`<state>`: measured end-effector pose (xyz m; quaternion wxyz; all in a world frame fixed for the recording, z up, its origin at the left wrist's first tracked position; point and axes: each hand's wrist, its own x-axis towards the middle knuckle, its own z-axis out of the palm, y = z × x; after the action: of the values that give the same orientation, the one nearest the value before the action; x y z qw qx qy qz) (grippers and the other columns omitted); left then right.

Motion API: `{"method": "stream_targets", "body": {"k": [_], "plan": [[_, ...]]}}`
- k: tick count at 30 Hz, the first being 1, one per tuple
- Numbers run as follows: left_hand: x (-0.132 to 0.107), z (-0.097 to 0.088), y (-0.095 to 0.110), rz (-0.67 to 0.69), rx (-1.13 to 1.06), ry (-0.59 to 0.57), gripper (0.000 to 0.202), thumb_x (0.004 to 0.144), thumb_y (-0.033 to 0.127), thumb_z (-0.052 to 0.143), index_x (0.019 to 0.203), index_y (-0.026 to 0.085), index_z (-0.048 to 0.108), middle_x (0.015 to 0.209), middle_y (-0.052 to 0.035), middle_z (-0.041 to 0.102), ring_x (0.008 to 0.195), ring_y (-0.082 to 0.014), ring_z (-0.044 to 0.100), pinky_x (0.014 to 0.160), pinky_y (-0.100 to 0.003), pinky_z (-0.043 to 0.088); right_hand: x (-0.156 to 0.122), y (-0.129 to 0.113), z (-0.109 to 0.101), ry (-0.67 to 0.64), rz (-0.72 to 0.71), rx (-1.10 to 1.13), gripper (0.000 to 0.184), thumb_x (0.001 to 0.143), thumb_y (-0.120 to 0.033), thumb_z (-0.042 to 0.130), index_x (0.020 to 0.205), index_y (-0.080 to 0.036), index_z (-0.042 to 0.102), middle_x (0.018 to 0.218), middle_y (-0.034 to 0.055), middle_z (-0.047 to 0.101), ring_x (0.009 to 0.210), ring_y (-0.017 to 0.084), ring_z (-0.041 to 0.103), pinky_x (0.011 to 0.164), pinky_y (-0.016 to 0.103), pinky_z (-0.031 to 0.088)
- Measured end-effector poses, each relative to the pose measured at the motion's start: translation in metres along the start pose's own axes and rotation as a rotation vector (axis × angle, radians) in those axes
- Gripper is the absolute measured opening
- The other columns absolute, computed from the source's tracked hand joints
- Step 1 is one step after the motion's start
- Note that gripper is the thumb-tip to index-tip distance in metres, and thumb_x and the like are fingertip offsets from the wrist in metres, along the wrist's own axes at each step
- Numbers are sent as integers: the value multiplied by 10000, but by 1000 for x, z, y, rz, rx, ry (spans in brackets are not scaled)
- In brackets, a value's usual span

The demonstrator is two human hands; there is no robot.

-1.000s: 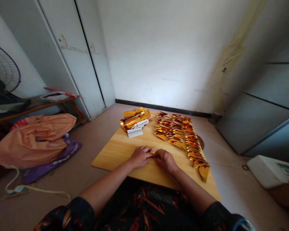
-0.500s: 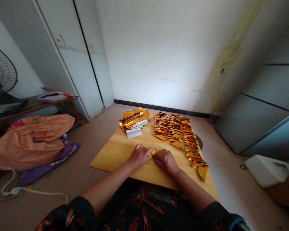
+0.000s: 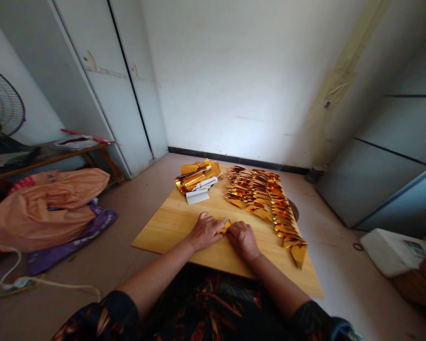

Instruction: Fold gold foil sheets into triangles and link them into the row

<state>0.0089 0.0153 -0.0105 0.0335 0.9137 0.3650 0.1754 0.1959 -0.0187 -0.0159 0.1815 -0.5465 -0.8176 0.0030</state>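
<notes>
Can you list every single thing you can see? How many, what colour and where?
Foil piece: 1, gold, between the hands
Folded foil pieces: too many to count, gold, rows on the board's right
Loose foil sheets: several, gold, board's far left
Folded paper: at least 1, white, beside those sheets
Wooden board: 1, light brown, in front
Fan: 1, dark, far left
Bench: 1, brown, left
Bags: 2, peach and purple, left
Cord: 1, cream, left floor
Cupboard: 1, pale grey, back left
Panelled unit: 1, grey, right
Box: 1, white, right
Left hand, right hand: 2, at the foil piece
</notes>
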Motion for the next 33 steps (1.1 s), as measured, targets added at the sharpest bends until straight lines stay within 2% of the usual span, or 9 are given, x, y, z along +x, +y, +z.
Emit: {"method": "stream_targets", "body": {"k": [3,7,11,15,17,19,22,26,33], "plan": [[-1,3,1,3,2,21,144,832,233,567,975,248,554,973,4,670,954,-189,580,1005,-461,225,0,0,2,25,15,22,123,873,-215,563,802,-214,662,830,25,651,828,155,529,696,262,285],[-2,5,2,-59,-2,47,83,818,231,555,895,208,536,861,-6,657,872,-181,589,1011,-459,239,1,-3,5,58,58,12,107,879,-224,552,837,-215,650,836,25,647,839,161,526,702,266,273],[-2,3,0,-80,-48,52,113,786,183,548,894,206,526,851,-1,663,851,-178,601,993,-450,279,2,-5,8,86,80,-45,85,871,-214,548,851,-205,631,813,31,641,816,168,521,695,284,267],[0,-1,-8,-53,-102,31,132,790,158,542,905,219,566,1001,-20,686,939,-184,613,972,-438,327,2,-5,8,51,-34,-161,173,884,-210,536,738,-204,627,766,35,625,763,167,503,726,321,267],[1,-1,-15,1,-126,28,103,797,169,558,876,219,600,1159,-36,647,1046,-193,591,969,-423,351,2,-5,5,29,-98,-204,185,893,-199,522,745,-211,632,757,25,621,758,166,498,782,346,271],[2,2,-24,42,-159,25,62,788,181,588,822,210,631,1222,-44,618,1112,-200,567,957,-390,387,2,-4,3,11,-136,-229,199,902,-201,505,751,-216,633,749,14,622,758,166,496,839,377,263],[4,9,-37,52,-241,10,117,768,181,621,873,200,670,1209,-63,622,1119,-186,571,931,-309,445,4,-1,-1,-12,-163,-234,208,906,-225,497,752,-219,636,757,9,635,756,163,496,872,398,258],[5,13,-47,74,-266,-14,235,792,189,607,1018,199,670,1229,-71,605,1107,-170,581,952,-278,452,13,6,-7,-55,-253,-198,207,901,-247,506,751,-231,648,762,3,649,730,157,498,864,388,276],[5,6,-39,199,-116,-49,210,902,227,469,975,204,665,1073,-42,649,959,-138,621,875,-242,478,26,7,-18,-185,-506,-291,227,901,-142,464,769,-173,647,733,55,644,691,161,508,732,339,317]]}}
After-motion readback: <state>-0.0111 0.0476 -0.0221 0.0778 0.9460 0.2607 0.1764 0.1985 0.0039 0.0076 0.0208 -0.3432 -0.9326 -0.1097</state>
